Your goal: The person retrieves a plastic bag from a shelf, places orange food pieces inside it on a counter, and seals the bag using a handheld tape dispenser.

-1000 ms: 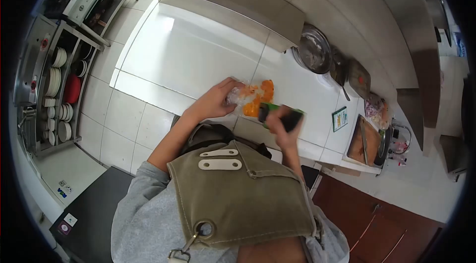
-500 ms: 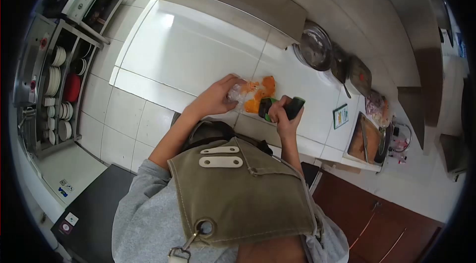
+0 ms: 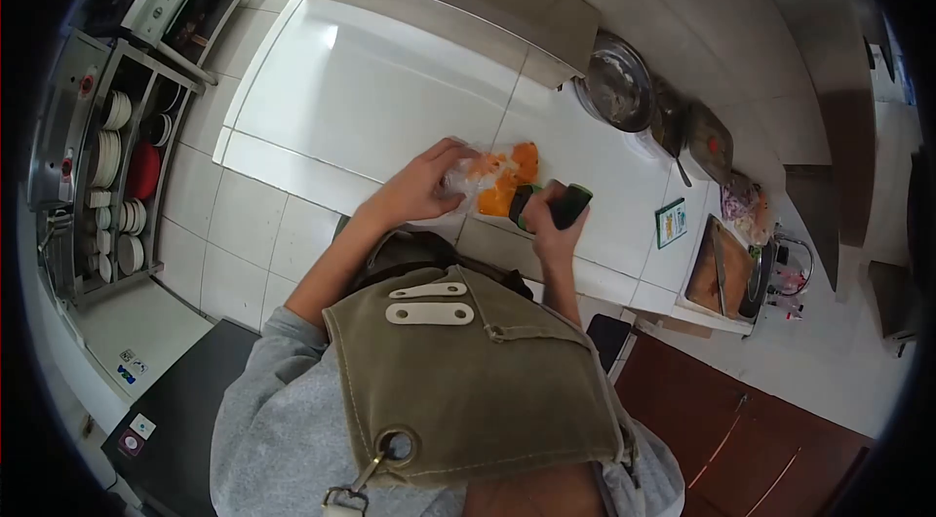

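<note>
A clear plastic bag [image 3: 471, 173] with bright orange food pieces [image 3: 507, 181] lies near the front edge of the white tiled counter. The fingers of my left hand [image 3: 426, 188] are curled onto the bag's left side. My right hand [image 3: 554, 228] is wrapped round a black-and-green handheld tool [image 3: 568, 207], whose dark head comes right up to the right side of the orange pieces. The tool's exact kind does not show.
Right of my hands lie a green-and-white packet [image 3: 671, 223] and a tray with a brown board and a knife [image 3: 721, 273]. A round metal pan [image 3: 616, 83] and jars stand along the wall. A steel ledge [image 3: 458, 5] runs behind the counter. Plates [image 3: 105, 161] fill a rack at left.
My right hand and the tool have shifted slightly left, closer to the orange pieces. The bag now looks flatter and more spread out beside my left hand.
</note>
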The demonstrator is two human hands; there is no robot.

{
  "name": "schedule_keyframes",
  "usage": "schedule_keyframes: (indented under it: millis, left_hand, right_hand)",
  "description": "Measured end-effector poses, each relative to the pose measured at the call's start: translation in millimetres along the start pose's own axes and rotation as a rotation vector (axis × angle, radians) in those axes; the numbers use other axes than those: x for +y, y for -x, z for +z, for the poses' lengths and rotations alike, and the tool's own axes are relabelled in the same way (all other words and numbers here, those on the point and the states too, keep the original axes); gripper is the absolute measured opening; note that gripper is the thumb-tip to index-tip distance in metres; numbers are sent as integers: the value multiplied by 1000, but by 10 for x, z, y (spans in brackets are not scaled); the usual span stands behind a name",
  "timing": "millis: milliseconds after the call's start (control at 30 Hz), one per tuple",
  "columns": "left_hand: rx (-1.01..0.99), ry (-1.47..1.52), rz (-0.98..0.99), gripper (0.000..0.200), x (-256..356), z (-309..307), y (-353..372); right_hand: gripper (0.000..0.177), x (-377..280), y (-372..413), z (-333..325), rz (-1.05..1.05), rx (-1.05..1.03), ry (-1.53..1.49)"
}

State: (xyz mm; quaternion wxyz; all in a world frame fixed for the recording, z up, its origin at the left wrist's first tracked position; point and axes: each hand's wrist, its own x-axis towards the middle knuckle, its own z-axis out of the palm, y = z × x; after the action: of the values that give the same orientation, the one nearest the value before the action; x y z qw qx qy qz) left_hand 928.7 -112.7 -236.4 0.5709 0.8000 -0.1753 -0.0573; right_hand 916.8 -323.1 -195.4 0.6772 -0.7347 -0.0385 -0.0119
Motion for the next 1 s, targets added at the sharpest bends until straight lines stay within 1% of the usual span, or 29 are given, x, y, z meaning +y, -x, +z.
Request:
schedule_keyframes:
  millis: [33,67,133,167,200,267,333,367,400,467,500,533,600,667,700,733,800,833,867,933,967,1000]
  left_hand:
    - [83,-25,113,54,-33,27,11]
    - [87,-35,118,54,-37,16,22]
    - [161,-247,160,49,-31,27,77]
    - [147,-383,119,46,-13,15,104]
    - [152,-380,110,46,-17,9,104]
    - [142,-507,76,50,-33,18,140]
    - [162,-549,87,51,-74,20,199]
    - [197,-588,103,53,-95,21,174]
    - [203,-597,102,53,-111,-5,166]
    - [204,-593,124,56,-117,20,177]
    - [208,-595,123,56,-124,0,164]
    - [199,-582,112,57,-126,0,173]
    - [189,-565,98,58,-135,18,183]
    - [181,-579,91,60,-142,16,182]
    - [192,-583,93,60,-147,10,161]
    - [190,-587,89,60,-160,-10,155]
    - [177,-587,83,61,-153,-3,196]
    - [177,-593,86,61,-153,-16,177]
    - [173,-590,81,61,-156,-2,183]
    - [188,-568,66,61,-164,18,191]
    - [190,-559,68,61,-147,6,181]
    - [184,-550,76,61,-135,-16,189]
  right_hand:
    - [21,-21,-14,4,-1,-62,-106]
    - [21,-46,-35,17,-11,-65,-113]
    - [21,-146,-4,26,98,-9,-255]
    - [22,-207,4,-22,55,-108,-376]
    - [23,-354,41,5,7,-148,-376]
    - [22,-394,102,126,-117,-283,-220]
    - [17,170,212,313,41,-162,-139]
    - [14,107,119,261,-17,-294,-16]
    - [14,59,34,230,-23,-300,-22]
    - [13,-63,-43,152,74,-406,-167]
    - [14,-189,-52,218,5,-266,-213]
    - [16,-391,-133,227,-21,-317,-297]
    - [19,-469,-308,325,-91,-232,-375]
    - [19,7,-503,448,-75,-184,-76]
    - [19,-12,-595,479,-87,-244,-160]
    - [19,-47,-639,492,-97,-255,-168]
    - [18,-217,-633,445,27,-259,-182]
    - [17,-385,-588,430,-11,-230,-253]
    - [16,-579,-573,388,-65,-281,-282]
    - [15,-583,-566,339,-83,-311,-400]
    - [17,-253,-584,424,-91,-220,-223]
    - [18,-132,-595,616,-101,-121,-46]
